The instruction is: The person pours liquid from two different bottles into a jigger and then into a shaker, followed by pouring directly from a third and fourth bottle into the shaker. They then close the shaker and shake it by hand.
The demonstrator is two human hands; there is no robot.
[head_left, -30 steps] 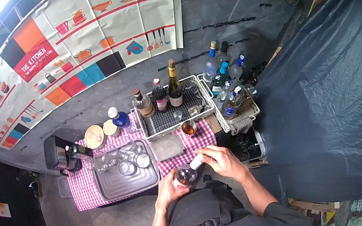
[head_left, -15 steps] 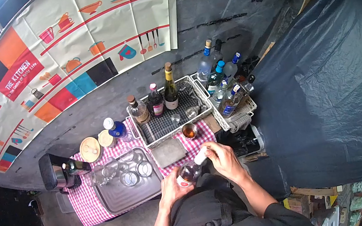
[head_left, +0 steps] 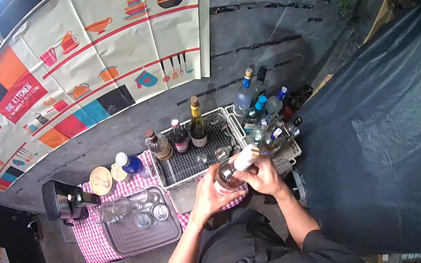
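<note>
I've got the bottle (head_left: pixel 225 177) up in front of the torso, near edge of the desk, tilted, white cap (head_left: pixel 246 156) toward the wire basket (head_left: pixel 191 180). L hand (head_left: pixel 210 196): grip closed round the bottle's body. R hand (head_left: pixel 266 176): grip closed at the neck end, thumb on the glass by the cap; can't tell if the cap's fully seated. Amber/dark tint in the glass.

Beyond the hands, the wire basket holds 3 upright bottles (head_left: pixel 180 139) & small glasses (head_left: pixel 222 153). R of it, a 2nd basket (head_left: pixel 292 152) w/ a cluster of bottles (head_left: pixel 252 118). L side: grey tray (head_left: pixel 140 240) w/ clear glasses (head_left: pixel 159 212), on a red-white checked cloth (head_left: pixel 94 246). Behind the tray, a blue bottle (head_left: pixel 131 164) w/ white top, approx. beside round containers (head_left: pixel 101 180).
</note>
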